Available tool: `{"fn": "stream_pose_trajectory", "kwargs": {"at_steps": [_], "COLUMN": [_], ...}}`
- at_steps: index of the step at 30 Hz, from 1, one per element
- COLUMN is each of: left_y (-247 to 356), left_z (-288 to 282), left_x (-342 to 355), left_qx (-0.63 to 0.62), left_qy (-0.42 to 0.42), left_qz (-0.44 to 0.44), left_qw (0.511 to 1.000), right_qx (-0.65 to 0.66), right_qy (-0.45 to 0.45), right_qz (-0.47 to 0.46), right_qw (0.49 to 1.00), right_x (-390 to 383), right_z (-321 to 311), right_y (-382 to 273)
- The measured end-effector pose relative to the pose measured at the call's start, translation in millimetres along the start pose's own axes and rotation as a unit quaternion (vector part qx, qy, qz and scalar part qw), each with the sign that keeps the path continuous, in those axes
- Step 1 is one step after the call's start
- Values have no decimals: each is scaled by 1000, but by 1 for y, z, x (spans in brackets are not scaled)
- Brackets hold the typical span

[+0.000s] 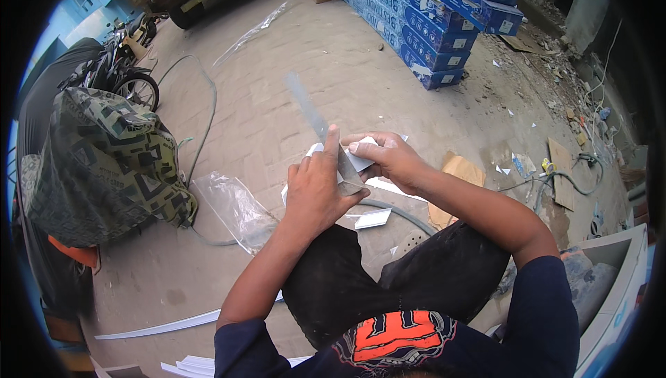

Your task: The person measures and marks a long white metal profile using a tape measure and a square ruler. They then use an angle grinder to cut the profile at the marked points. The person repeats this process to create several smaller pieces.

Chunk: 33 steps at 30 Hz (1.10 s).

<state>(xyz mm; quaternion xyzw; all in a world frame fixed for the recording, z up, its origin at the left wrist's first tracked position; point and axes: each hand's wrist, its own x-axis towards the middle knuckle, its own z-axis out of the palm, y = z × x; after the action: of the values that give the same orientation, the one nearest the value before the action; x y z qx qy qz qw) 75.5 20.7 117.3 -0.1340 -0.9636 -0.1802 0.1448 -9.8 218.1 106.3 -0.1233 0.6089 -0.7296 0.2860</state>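
Above my knees, my left hand is closed round a grey metal tool with a long thin blade, which looks like a try square. Its blade points away from me, up and to the left. My left index finger stretches along it. Against the tool's right side, my right hand pinches a white strip piece between thumb and fingers. Part of this piece is hidden by the fingers. Just below the hands, a white offcut lies on the ground.
A clear plastic bag and a covered bulky object are at left. Blue cartons stand stacked at far right. A hose crosses the paving. Long white strips lie near left; brown cardboard is right.
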Motion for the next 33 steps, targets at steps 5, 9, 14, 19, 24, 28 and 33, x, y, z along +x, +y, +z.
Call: {"fn": "stream_pose_trajectory", "kwargs": {"at_steps": [5, 9, 14, 19, 24, 28, 33], "left_y": [-16, -16, -7, -15, -14, -16, -24], "left_z": [8, 13, -2, -6, -9, -9, -10], "left_x": [0, 6, 2, 6, 8, 15, 13], "left_qx": [-57, -73, -158, -471, -551, -603, -603], "left_qy": [86, 99, 104, 124, 165, 107, -18], "left_qz": [-29, -20, 28, -130, -160, -191, -185], "left_qw": [994, 992, 982, 864, 802, 767, 776], "right_qx": [-55, -185, -59, -28, -67, -56, -49], "right_qy": [12, -38, 32, -19, -25, -17, -20], "right_qz": [-36, -36, -81, -58, -88, -105, -110], "right_qw": [998, 981, 994, 998, 994, 993, 993], "right_x": [-12, -13, -4, 1, -6, -6, -6], "right_z": [9, 17, 2, 7, 13, 12, 15], "right_y": [0, 8, 17, 0, -16, -17, -14]}}
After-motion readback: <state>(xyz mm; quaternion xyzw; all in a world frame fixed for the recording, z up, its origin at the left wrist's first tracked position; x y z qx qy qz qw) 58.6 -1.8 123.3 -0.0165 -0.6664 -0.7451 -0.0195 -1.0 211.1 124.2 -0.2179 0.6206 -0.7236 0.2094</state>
